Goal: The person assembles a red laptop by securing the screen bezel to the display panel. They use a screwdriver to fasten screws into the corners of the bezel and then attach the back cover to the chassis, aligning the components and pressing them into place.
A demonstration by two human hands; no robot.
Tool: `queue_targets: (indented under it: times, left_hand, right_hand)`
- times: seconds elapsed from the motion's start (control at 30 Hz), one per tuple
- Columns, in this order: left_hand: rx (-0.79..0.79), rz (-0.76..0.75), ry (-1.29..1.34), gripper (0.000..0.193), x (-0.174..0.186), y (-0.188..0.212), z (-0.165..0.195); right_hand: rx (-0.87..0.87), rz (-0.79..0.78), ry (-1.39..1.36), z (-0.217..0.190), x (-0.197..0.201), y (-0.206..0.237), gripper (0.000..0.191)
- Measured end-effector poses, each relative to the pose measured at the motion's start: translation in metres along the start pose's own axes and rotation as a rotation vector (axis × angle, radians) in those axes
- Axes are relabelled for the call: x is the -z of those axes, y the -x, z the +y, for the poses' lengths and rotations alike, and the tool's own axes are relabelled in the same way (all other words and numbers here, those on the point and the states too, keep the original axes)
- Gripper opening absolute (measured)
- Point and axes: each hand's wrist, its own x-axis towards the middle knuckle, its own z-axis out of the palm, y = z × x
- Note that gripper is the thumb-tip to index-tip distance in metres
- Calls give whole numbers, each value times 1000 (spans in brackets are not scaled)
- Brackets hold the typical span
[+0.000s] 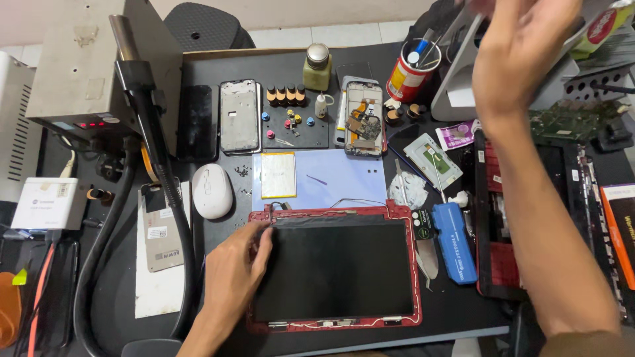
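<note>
1. the dark display panel [334, 268] lies flat in the red laptop lid shell [403, 213], near the front edge of the black work mat [344, 58].
2. the left hand [235, 271] rests on the panel's left edge, fingers loosely together and pressing flat at the upper-left corner; it pinches nothing.
3. the right hand [522, 53] is raised at the far right, up among the grey stand [456, 86] and other items at the top of the view. its fingers are cut off by the frame, so the grip cannot be told.
4. handling judgement: the panel is likely thin, light, stiff and fragile, with a smooth, slippery face. it should be held by its edges or corners, not flexed, and not pressed at the centre.
5. thin wires [357, 201] run along the shell's top rim and could snag.
6. packages and labels:
   - blue rectangular tool case [455, 241] with light print, just right of the shell.
   - red cylindrical can [408, 76] with a yellow label, holding tools, at the rear.
   - small purple-and-white packet [455, 135] beside the grey stand.
   - white box [49, 201] with a grey label, at far left.
   - orange-edged box [622, 231] at the right edge.
</note>
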Motion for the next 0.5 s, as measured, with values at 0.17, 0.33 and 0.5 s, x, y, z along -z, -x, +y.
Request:
queue_targets:
  times: [0.17, 0.33, 0.5]
  left_hand:
    - [-41, -112, 185, 27, -3, 0, 19]
    - [-220, -230, 393, 38, -14, 4, 39]
    - [-230, -589, 365, 24, -30, 12, 54]
  right_hand:
    - [-353, -461, -164, -83, 7, 80, 10]
    - [-470, -959, -167, -140, 26, 167, 14]
    - [-620, -957, -59, -169, 69, 209, 13]
